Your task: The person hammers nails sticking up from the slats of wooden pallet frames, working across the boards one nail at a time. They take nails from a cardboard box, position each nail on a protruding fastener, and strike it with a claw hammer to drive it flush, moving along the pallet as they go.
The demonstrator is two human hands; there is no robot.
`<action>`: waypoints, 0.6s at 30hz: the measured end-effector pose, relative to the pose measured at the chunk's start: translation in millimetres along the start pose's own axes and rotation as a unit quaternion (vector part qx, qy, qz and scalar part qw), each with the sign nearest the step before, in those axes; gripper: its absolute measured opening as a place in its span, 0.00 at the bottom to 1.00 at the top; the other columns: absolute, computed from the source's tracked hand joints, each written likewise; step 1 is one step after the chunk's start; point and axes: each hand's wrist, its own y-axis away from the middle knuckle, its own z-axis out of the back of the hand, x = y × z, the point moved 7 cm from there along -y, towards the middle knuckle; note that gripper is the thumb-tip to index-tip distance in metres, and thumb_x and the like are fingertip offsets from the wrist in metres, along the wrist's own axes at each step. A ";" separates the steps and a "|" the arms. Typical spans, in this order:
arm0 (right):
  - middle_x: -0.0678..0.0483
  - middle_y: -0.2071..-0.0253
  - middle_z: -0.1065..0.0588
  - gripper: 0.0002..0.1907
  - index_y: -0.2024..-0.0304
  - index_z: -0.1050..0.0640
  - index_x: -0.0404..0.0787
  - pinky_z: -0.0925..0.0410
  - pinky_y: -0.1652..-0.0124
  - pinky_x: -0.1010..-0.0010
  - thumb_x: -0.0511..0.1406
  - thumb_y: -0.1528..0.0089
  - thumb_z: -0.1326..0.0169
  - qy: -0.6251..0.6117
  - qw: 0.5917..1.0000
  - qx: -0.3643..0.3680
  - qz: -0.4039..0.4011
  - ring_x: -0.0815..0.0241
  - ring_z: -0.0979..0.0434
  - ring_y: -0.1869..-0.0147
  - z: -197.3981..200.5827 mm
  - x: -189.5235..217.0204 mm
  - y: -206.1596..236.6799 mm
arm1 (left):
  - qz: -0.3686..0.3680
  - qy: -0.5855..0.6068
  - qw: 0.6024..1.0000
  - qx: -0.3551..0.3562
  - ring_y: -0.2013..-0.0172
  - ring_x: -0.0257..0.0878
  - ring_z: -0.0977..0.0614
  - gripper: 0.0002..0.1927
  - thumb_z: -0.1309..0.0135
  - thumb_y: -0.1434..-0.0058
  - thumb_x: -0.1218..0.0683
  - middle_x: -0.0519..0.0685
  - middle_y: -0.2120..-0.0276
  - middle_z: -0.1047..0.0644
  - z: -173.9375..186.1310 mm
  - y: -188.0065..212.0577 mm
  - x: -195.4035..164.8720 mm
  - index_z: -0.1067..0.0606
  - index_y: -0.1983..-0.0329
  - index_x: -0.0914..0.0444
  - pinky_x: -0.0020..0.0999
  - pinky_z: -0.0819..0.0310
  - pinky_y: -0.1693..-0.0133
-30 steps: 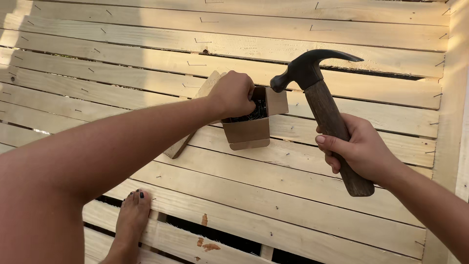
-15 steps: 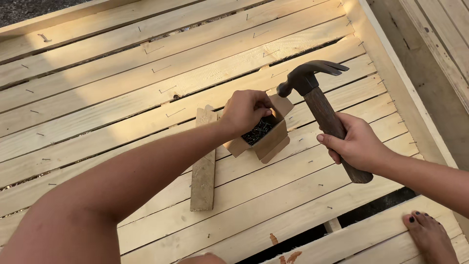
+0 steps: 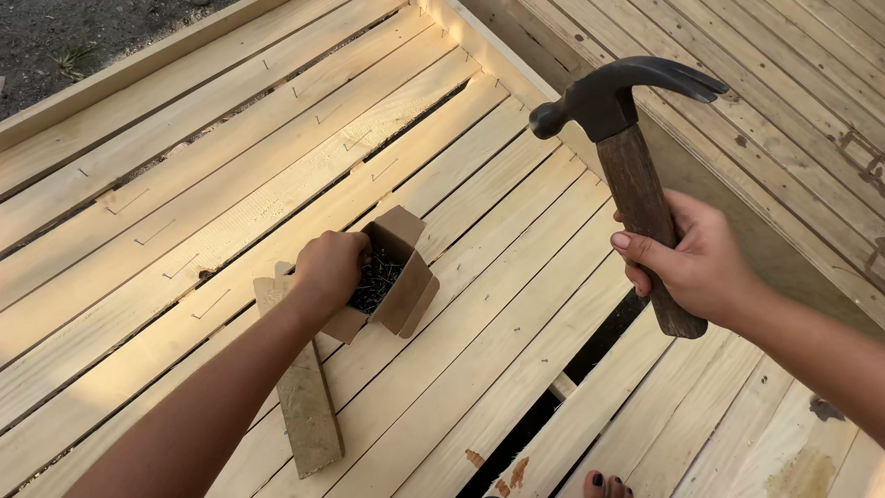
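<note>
My left hand (image 3: 329,268) reaches into an open brown cardboard box (image 3: 404,288) that lies on pale wooden slats (image 3: 230,221). Dark nails (image 3: 375,279) fill the box, and my fingers are closed among them; I cannot see whether any nail is pinched. My right hand (image 3: 693,261) grips the worn wooden handle of a claw hammer (image 3: 624,120), held upright to the right of the box with its dark metal head up.
A short flat offcut of wood (image 3: 308,417) lies on the slats just below the box. A raised board edge (image 3: 502,55) runs along the top right, with more planking beyond. A dark gap (image 3: 590,355) opens between slats near my toes (image 3: 609,484).
The view has swung and drawn closer. My left hand stays in the nail box. The hammer in my right hand has risen and sits higher and further right of the box.
</note>
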 end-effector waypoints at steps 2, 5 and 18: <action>0.54 0.72 0.29 0.11 0.53 0.28 0.32 0.33 0.75 0.71 0.31 0.35 0.44 -0.020 0.998 -0.054 0.037 0.66 0.30 0.76 41.4 -22.2 26.7 | -0.017 -0.067 0.998 0.001 0.65 0.50 0.16 0.09 0.47 0.40 0.61 0.52 0.68 0.18 10.3 1.5 -15.8 0.20 0.62 0.56 0.45 0.22 0.62; 0.53 0.69 0.29 0.12 0.51 0.29 0.31 0.33 0.73 0.70 0.30 0.35 0.44 -0.056 0.982 -0.164 0.076 0.65 0.29 0.74 92.3 -62.4 69.3 | -0.068 -0.120 0.990 0.003 0.65 0.48 0.16 0.08 0.45 0.42 0.60 0.49 0.68 0.17 29.7 -0.5 -59.4 0.19 0.63 0.55 0.44 0.22 0.63; 0.51 0.68 0.29 0.08 0.52 0.32 0.32 0.33 0.72 0.69 0.27 0.31 0.47 -0.169 0.884 -0.437 0.015 0.63 0.29 0.73 195.0 -268.7 146.9 | -0.449 -0.324 0.821 0.141 0.59 0.46 0.16 0.08 0.44 0.44 0.60 0.47 0.60 0.18 -75.1 -96.5 -352.3 0.19 0.62 0.57 0.40 0.20 0.58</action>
